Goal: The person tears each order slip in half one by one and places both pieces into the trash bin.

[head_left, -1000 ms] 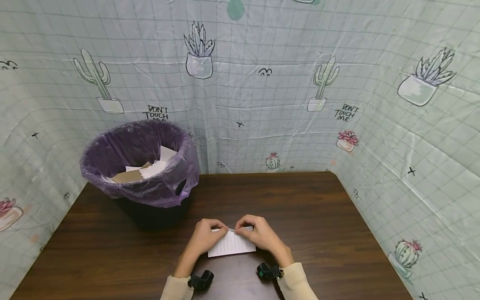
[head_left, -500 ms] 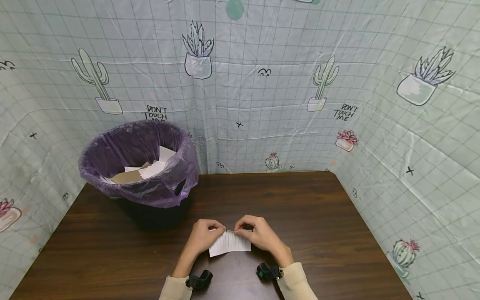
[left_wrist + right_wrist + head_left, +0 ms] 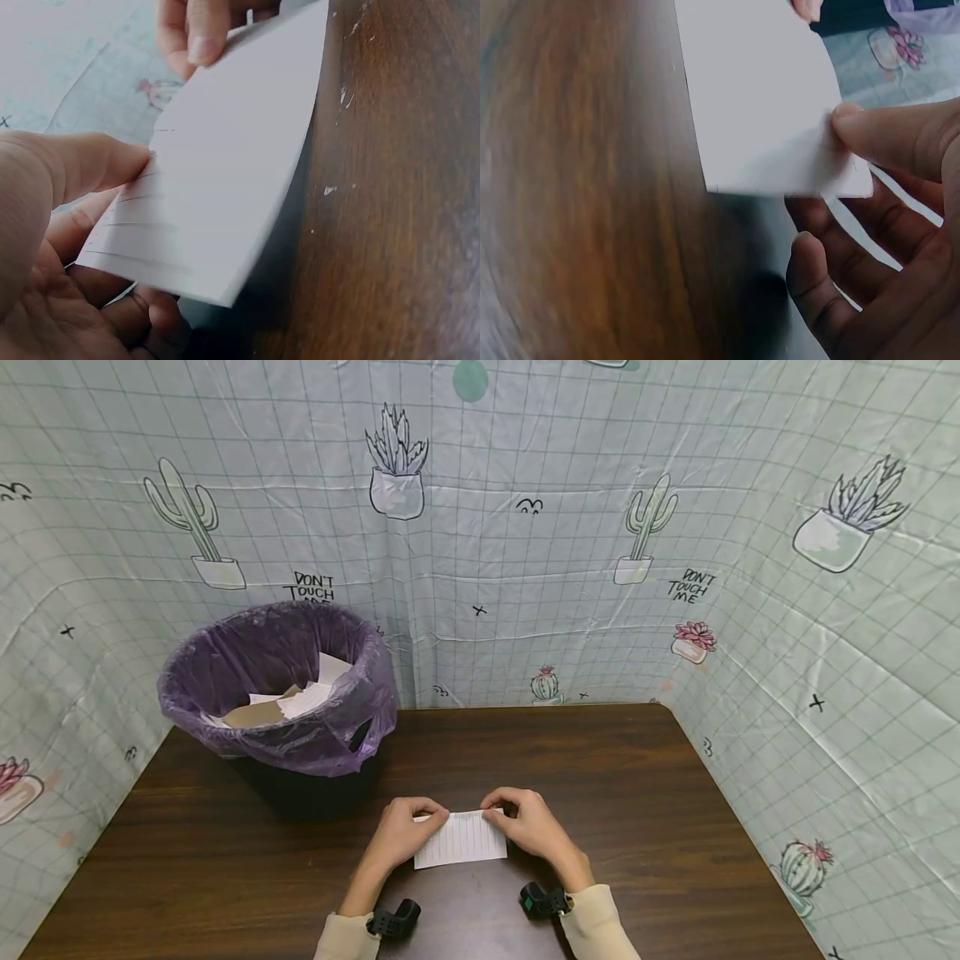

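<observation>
Both hands hold a small piece of lined white paper by its far edge, near the front of the table. My left hand pinches it toward the left end, thumb on top and fingers behind. Toward the right end, my right hand pinches the same edge between thumb and fingers. In the left wrist view the paper bows slightly, with dark lines near the left thumb. The right wrist view shows the paper's plain corner hanging over the table surface.
A dark bin lined with a purple bag stands at the left, holding paper scraps and brown cardboard. A patterned curtain surrounds the brown table. Tiny white bits lie on the wood.
The hands have moved slightly apart along the paper's far edge, the right one shifting right. The paper, bent half a second ago, now lies straighter between them.
</observation>
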`<state>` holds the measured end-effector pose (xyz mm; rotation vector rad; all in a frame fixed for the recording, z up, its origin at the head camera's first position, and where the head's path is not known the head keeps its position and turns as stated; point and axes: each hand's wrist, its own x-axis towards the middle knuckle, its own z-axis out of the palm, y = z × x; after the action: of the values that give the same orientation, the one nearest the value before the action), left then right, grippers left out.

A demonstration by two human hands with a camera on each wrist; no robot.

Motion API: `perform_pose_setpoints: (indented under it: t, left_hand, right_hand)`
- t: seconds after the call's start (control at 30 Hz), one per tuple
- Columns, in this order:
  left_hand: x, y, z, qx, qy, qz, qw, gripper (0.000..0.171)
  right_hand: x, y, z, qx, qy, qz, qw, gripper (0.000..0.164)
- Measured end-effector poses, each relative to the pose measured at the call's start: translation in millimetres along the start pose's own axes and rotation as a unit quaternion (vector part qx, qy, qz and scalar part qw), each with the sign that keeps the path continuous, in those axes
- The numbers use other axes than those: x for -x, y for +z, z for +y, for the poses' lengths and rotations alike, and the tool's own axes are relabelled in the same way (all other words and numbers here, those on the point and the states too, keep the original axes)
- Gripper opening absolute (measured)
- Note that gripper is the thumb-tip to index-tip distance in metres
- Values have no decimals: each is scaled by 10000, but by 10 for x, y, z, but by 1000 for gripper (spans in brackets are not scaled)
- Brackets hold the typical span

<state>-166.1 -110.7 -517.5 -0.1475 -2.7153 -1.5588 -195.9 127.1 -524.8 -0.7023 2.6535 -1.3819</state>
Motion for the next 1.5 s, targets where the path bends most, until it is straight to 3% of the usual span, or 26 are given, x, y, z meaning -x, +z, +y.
perform_pose_setpoints:
  t: [0.27,0.7,1.5]
  left_hand:
    - [-5,-64,-18,28,19,24,10000,7]
    - [-9,-210,-63,17,-191,55,9998,5]
    - [10,-237,-91,-110,-180,-51,9998,5]
  right_hand:
    - [10,-83,74,13,377,17,9993,5]
    - [26,-190,148,-85,565,326,9978,4]
    - [44,-204,182,-72,717,450,9964,6]
